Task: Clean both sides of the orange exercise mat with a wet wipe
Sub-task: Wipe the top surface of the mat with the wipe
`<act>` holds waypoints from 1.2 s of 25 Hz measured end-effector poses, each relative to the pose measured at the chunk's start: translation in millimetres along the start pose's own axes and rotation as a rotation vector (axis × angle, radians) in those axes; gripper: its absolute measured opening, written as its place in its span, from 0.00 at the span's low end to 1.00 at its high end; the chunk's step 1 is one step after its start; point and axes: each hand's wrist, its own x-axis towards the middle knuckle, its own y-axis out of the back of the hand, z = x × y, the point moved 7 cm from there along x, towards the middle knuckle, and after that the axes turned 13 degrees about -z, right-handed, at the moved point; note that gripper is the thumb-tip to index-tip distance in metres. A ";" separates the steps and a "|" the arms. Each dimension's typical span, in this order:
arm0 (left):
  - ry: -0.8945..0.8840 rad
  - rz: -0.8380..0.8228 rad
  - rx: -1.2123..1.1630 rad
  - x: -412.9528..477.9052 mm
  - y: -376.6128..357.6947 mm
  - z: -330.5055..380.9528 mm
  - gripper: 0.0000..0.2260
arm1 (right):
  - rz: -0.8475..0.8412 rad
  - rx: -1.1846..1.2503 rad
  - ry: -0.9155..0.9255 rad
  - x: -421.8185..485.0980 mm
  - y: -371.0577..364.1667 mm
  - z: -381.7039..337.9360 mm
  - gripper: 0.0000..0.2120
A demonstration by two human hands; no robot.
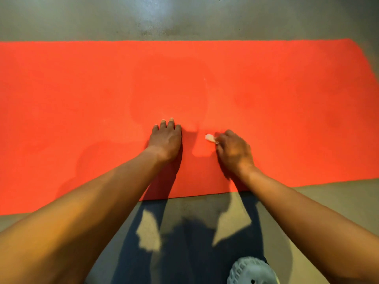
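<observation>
The orange exercise mat point(266, 89) lies flat on the floor and runs across the whole view, its right end visible at the far right. My left hand point(166, 140) presses palm down on the mat near its front edge, fingers straight. Just to its right, my right hand point(233, 152) grips a small crumpled white wet wipe point(210, 137), which sticks out past the fingers and touches the mat. A faint darker damp patch shows on the mat beyond both hands.
Grey concrete floor point(184, 17) surrounds the mat, with a bright glare spot at the top centre. My dark trousers and a grey shoe point(251, 271) are at the bottom, just in front of the mat's near edge.
</observation>
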 end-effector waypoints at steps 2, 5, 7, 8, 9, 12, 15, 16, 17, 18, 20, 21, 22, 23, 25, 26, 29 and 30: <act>-0.050 0.025 0.028 -8.0 -4.4 15.3 0.19 | 0.053 0.046 -0.256 -15.7 6.9 43.8 0.08; -0.111 0.034 0.033 -15.9 -10.1 33.5 0.16 | 0.057 0.145 -0.248 -38.0 -1.3 40.3 0.10; -0.126 0.018 0.037 -19.6 -12.8 40.6 0.15 | 0.024 0.162 0.055 -51.3 -19.0 -3.7 0.11; -0.132 0.007 0.041 -21.4 -14.4 44.1 0.15 | -0.032 0.154 0.185 -59.6 -27.1 -25.3 0.13; -0.137 -0.008 0.048 -23.4 -16.2 47.7 0.16 | -0.084 0.125 0.263 -65.7 -33.9 -38.8 0.15; -0.144 -0.020 0.056 -29.3 -20.3 55.7 0.17 | -0.016 -0.014 0.278 -65.5 -27.2 -25.4 0.10; -0.160 -0.006 0.050 -32.6 -22.1 60.4 0.16 | 0.095 -0.033 -0.083 -60.5 -2.4 37.8 0.08; -0.164 -0.007 0.050 -33.2 -22.8 61.7 0.16 | 0.095 -0.002 -0.236 -61.6 1.8 56.3 0.08; -0.167 -0.006 0.047 -33.4 -22.6 62.9 0.16 | 0.080 0.036 -0.355 -63.7 1.9 65.5 0.08; -0.166 -0.006 0.044 -33.4 -22.3 64.3 0.15 | 0.072 0.076 -0.391 -65.7 -0.3 62.4 0.08; -0.157 -0.007 0.032 -32.8 -20.7 67.2 0.15 | 0.049 0.126 -0.239 -68.8 -8.5 29.8 0.08; -0.154 -0.007 0.028 -32.5 -20.6 69.3 0.15 | 0.013 0.103 -0.104 -72.2 -15.2 8.8 0.09; -0.152 -0.009 0.029 -32.0 -20.6 71.2 0.15 | -0.037 0.045 0.025 -76.5 -21.7 -9.4 0.09; -0.152 -0.009 0.030 -31.8 -20.6 72.6 0.15 | -0.074 -0.023 0.118 -78.6 -26.2 -18.4 0.09; -0.150 -0.005 0.031 -31.2 -20.6 73.1 0.15 | -0.063 -0.090 0.154 -73.6 -19.9 -9.6 0.13; -0.150 -0.003 0.034 -31.1 -20.5 72.8 0.15 | -0.038 -0.069 0.077 -70.6 -13.7 5.4 0.14; -0.157 0.001 0.033 -31.6 -19.4 72.9 0.15 | 0.016 0.028 -0.347 -71.0 1.2 73.5 0.08; -0.158 0.000 0.031 -31.3 -18.6 72.9 0.15 | 0.030 0.021 -0.447 -75.6 5.1 89.1 0.07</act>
